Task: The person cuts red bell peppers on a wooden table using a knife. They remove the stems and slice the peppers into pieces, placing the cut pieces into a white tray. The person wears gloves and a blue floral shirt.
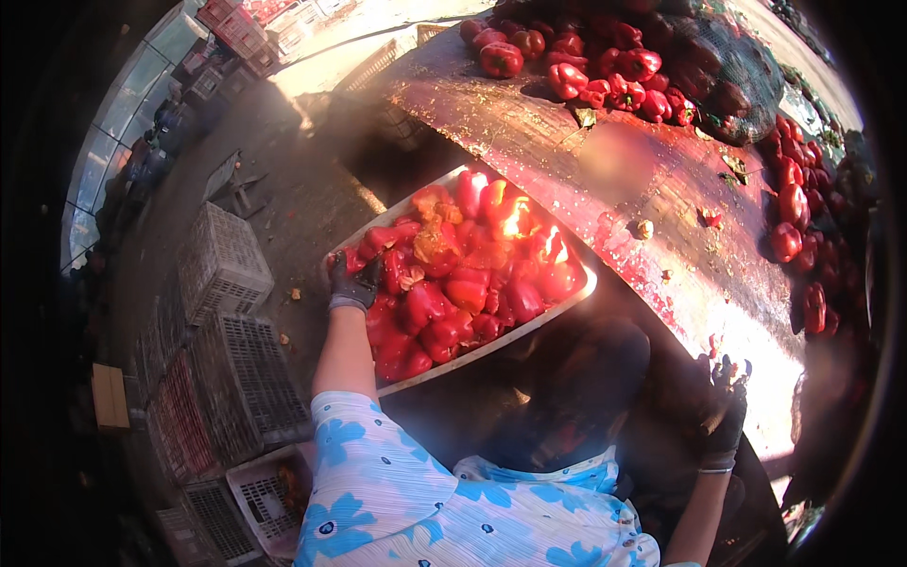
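The left hand (352, 283) grips the white tray (491, 345) of red peppers (453, 274). The right hand (726, 416) rests half-open on the wet bench (605, 161). Empty crates (222, 260) sit nearby.

Wet, red-stained table (605, 180); whole red peppers (586, 71) heaped along far and right edges; scraps (645, 228) scattered between.

A white short-sleeved top with blue flowers (loosely crinkled) — dark work gloves (351, 286) cover both hands, forearms bare.
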### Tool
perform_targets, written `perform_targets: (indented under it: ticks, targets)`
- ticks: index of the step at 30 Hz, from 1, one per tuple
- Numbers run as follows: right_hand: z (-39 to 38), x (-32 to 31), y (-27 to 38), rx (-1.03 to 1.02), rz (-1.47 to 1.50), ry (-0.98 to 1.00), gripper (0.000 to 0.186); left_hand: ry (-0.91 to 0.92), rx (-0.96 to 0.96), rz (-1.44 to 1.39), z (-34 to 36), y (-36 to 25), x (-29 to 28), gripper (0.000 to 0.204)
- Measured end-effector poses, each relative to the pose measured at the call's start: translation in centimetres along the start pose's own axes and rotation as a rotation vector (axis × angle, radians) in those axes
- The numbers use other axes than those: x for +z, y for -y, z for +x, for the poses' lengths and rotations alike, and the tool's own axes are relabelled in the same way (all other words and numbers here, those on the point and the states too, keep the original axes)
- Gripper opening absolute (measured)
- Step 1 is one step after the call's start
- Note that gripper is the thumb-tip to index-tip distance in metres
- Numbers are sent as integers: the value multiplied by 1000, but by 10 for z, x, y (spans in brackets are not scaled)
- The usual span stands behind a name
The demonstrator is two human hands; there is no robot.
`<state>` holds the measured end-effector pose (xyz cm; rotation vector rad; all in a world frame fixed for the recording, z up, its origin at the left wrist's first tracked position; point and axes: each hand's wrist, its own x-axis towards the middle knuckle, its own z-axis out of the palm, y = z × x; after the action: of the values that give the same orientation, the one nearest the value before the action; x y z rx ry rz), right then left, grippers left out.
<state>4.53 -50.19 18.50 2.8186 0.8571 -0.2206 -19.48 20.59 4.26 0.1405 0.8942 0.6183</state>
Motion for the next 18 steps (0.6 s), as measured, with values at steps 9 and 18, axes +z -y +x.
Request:
perform_targets:
  ticks: [9, 18]
  targets:
    - [-19, 6, 3, -64, 1689, 17, 61, -655, 343, 1903, -112, 7, 113, 62]
    - [-21, 24, 29, 243, 2329, -293, 52, -785, 1006, 1990, -20, 92, 64, 70]
